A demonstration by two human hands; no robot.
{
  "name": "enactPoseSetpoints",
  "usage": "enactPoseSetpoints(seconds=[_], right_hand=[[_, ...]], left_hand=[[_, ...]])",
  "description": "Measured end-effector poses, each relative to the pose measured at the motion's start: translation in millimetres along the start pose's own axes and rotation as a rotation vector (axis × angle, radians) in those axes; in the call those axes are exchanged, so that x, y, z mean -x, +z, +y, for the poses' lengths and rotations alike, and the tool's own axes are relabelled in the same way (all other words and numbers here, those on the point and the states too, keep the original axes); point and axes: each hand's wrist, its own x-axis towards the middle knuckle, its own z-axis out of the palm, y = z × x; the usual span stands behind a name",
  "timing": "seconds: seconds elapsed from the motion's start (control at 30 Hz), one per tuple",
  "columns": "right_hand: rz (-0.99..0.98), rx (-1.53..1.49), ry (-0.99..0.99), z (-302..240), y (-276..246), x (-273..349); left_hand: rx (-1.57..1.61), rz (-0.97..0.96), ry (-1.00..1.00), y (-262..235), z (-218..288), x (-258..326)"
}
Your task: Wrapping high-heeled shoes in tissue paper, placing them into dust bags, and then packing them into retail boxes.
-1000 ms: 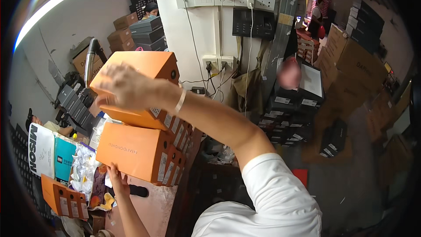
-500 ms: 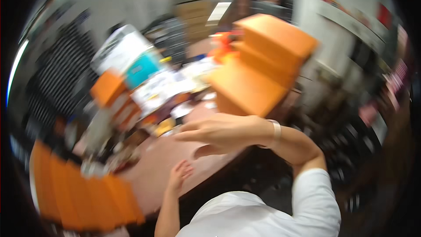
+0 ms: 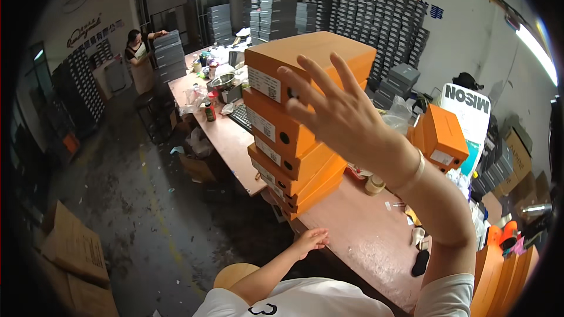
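Observation:
A tall stack of orange shoeboxes [image 3: 320, 149] stands at the near edge of the pink worktop [image 3: 367, 240]. White labels and dark round holes mark the box ends. My right hand [image 3: 343, 108] is raised in front of the top shoebox [image 3: 314, 53], its fingers spread and nothing in them. Whether it touches the box, I cannot tell. Low by the table edge, below the stack, my left hand [image 3: 310, 242] is empty, with loosely stretched fingers. A roll of tape [image 3: 375, 185] lies on the worktop behind my right forearm.
More orange boxes [image 3: 445, 135] stand at the right, with others at the lower right. A person [image 3: 140, 61] at the far left handles a stack of grey boxes [image 3: 169, 56]. Cardboard cartons [image 3: 73, 246] stand on the floor at left. A black stool [image 3: 154, 118] is beside the table.
My view has swung left, bringing the tall orange stack and the far person into sight. My right hand has risen and its fingers have spread. My left hand stays low and empty.

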Motion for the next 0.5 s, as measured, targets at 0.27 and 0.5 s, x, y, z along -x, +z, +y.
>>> enactPoseSetpoints(seconds=[0.27, 0.5], right_hand=[[0.099, 0.046, 0.011, 35, 46, 32], [0.267, -0.275, 0.273, -6, -47, 235]], left_hand=[[-0.033, -0.026, 0.115, 41, -13, -10], [0.419, -0.356, 0.495, 97, 86, 27]])
